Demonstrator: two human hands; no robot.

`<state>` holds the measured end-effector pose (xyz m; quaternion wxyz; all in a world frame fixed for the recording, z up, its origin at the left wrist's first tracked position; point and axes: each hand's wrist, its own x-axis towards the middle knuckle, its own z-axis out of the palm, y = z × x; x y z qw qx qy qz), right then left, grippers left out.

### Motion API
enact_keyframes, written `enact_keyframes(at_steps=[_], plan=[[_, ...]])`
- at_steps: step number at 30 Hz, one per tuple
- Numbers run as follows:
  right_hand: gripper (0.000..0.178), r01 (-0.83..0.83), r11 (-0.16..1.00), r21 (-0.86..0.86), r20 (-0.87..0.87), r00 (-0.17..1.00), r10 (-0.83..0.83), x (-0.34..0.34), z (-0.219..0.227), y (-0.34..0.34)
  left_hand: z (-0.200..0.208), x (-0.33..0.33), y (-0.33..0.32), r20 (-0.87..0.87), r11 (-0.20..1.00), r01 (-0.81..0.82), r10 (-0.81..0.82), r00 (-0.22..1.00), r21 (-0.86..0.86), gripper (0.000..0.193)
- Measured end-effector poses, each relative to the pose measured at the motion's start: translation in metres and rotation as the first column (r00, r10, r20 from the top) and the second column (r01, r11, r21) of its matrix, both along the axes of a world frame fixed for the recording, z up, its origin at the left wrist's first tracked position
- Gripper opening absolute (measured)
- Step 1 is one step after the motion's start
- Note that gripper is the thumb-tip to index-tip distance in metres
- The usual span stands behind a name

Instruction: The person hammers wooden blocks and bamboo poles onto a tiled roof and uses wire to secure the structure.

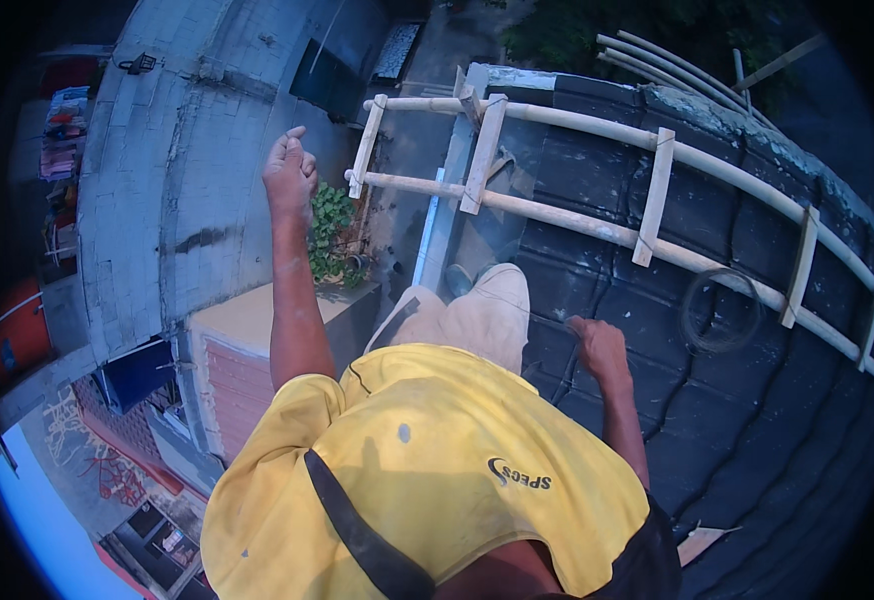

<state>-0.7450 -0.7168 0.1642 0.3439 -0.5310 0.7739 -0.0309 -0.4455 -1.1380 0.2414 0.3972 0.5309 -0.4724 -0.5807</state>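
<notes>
My left hand [292,173] is raised at the upper left, its fingers curled closed; I cannot make out anything in it. My right hand [602,348] is closed in a pinch, low over the dark roof tiles [647,330], beside my pale trousers [492,325]. A thin, wire-like line crosses the trousers toward it, but what the fingertips hold is too small to tell. Beyond that hand lies a ladder-like frame of round poles [597,228] with flat wooden crosspieces [654,195]. A coil of thin dark wire [722,312] rests against its nearer pole.
The roof edge with its pale beam [442,220] drops to a lower level on the left. A green leafy plant [329,235] and a tan-topped block [247,310] stand below. Several loose poles [672,72] lie at the far right.
</notes>
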Motion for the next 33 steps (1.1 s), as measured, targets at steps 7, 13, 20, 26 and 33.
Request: enact_keyframes(at_steps=[7,13,20,26,33], plan=[[0.023,-0.445,0.868,-0.219,0.137,0.867,0.479,0.039,0.132,-0.099,0.009,0.029,0.046,0.406,0.931,0.362,-0.312,0.859,-0.052,0.028],[0.011,-0.683,0.529,-0.503,-0.327,0.717,0.615,0.090,0.163,-0.184,0.023,-0.003,0.108,0.300,0.801,0.588,-0.591,0.749,0.111,0.028],[0.017,-0.675,0.461,-0.575,-0.406,0.726,0.556,0.112,0.133,-0.210,0.034,0.004,0.143,0.048,0.688,0.691,-0.715,0.697,0.222,0.028],[0.015,-0.612,0.555,-0.563,-0.332,0.783,0.526,0.114,0.118,-0.195,0.029,0.026,0.160,-0.378,0.592,0.709,-0.600,0.705,0.383,0.035],[0.021,-0.567,0.671,-0.478,-0.046,0.779,0.625,0.104,0.110,-0.162,0.027,0.059,0.184,0.291,0.439,0.867,-0.883,0.369,0.234,0.030]])
